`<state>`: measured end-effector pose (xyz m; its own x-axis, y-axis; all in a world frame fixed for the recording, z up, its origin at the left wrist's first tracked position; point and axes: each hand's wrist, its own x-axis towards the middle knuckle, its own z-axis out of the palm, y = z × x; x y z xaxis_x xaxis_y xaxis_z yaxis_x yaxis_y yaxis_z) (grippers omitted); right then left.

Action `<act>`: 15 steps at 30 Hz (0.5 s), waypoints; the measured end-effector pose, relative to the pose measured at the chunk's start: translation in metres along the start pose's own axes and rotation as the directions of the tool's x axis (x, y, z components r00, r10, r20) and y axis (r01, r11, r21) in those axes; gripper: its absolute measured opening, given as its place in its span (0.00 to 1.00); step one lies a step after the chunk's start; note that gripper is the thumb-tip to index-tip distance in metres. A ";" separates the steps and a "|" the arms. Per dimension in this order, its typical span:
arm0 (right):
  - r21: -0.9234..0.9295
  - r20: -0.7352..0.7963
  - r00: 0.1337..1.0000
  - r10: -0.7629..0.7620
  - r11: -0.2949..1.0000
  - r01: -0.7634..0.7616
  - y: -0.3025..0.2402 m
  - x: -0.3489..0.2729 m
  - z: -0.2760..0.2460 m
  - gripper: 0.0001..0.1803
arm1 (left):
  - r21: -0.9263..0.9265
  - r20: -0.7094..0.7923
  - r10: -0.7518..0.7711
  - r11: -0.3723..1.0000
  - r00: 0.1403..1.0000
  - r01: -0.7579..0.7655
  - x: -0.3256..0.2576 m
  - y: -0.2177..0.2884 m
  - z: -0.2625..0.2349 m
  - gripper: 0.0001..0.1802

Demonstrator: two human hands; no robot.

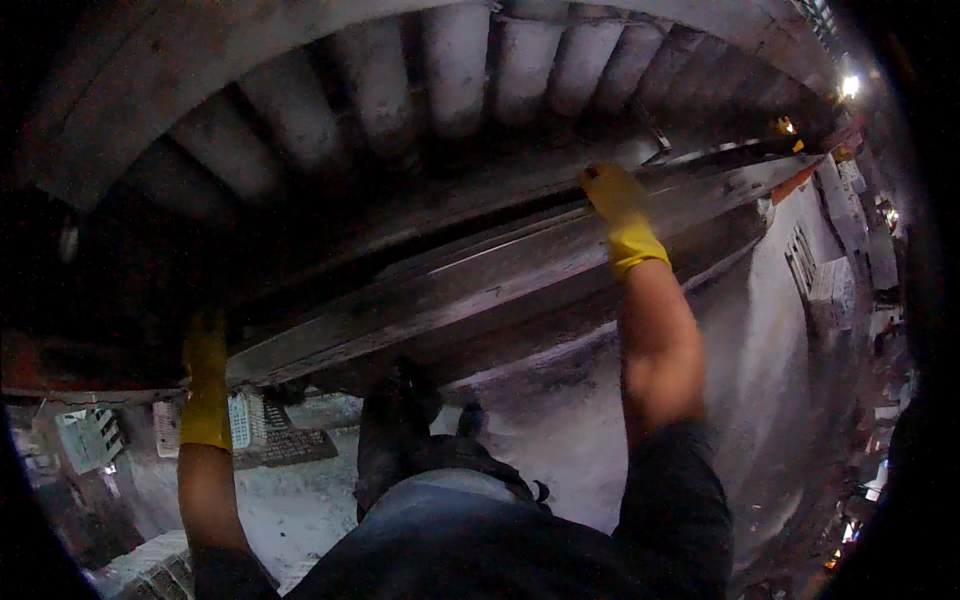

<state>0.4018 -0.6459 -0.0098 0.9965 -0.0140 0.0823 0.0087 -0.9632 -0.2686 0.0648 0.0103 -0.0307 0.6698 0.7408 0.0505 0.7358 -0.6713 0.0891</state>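
Observation:
Both of my hands wear yellow gloves, and my arms reach forward, spread wide apart. My right hand is closed at the upper edge of a long grey metal beam; motion blur hides what its fingers hold. Far to the left, my left hand reaches over the beam's left end into deep shadow, so its fingers cannot be made out. A thin strip with a light edge runs along the beam's top between the two hands. Beyond it is a row of several thick grey rollers.
A curved pale frame arches over the rollers. Light plastic crates stand at the right, and a perforated crate at the lower left. Grey floor lies around my legs. A small yellow object shows near the beam's far right end.

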 end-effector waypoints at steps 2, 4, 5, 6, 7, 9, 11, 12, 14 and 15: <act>0.053 -0.040 0.983 0.179 0.983 -0.177 -0.020 0.001 0.006 0.25 | -0.026 -0.017 -0.019 0.999 1.000 0.018 0.007 -0.005 0.010 0.38; 0.026 -0.104 0.980 0.172 0.985 -0.170 -0.032 -0.003 0.000 0.25 | 0.008 -0.060 0.040 0.999 0.997 -0.040 0.004 0.004 0.009 0.38; 0.009 -0.129 0.976 0.176 0.984 -0.176 -0.032 -0.010 0.000 0.26 | 0.031 -0.074 0.077 0.997 0.994 -0.075 0.003 0.004 0.007 0.39; -0.011 -0.105 0.980 0.171 0.985 -0.173 -0.033 -0.011 0.006 0.26 | -0.015 -0.048 0.150 0.988 0.988 -0.151 0.015 -0.025 0.017 0.39; -0.022 -0.076 0.986 0.150 0.988 -0.152 -0.035 -0.003 0.012 0.27 | -0.056 -0.031 0.208 0.976 0.978 -0.209 0.035 -0.073 0.036 0.39; -0.044 -0.050 0.987 0.156 0.986 -0.158 -0.036 0.002 0.010 0.28 | -0.077 0.006 0.264 0.962 0.965 -0.263 0.038 -0.083 0.043 0.39; -0.030 -0.037 0.980 0.196 0.980 -0.197 -0.036 0.003 0.006 0.27 | -0.032 0.040 0.224 0.974 0.974 -0.223 0.036 -0.073 0.042 0.38; -0.025 -0.031 0.980 0.195 0.980 -0.196 -0.035 0.001 0.005 0.27 | -0.027 0.063 0.196 0.980 0.979 -0.195 0.031 -0.056 0.033 0.38; -0.013 -0.020 0.983 0.181 0.983 -0.181 -0.031 0.002 0.004 0.27 | -0.087 0.124 0.090 0.993 0.988 -0.080 0.014 -0.010 0.004 0.37; 0.001 -0.049 0.987 0.154 0.988 -0.154 -0.030 0.002 0.007 0.27 | -0.057 0.117 0.067 0.997 0.991 -0.061 0.014 -0.014 0.006 0.37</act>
<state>0.4039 -0.6155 -0.0079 0.9807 -0.1752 0.0873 -0.1447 -0.9492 -0.2794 0.0647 0.0299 -0.0370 0.7249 0.6862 -0.0605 0.6867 -0.7129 0.1423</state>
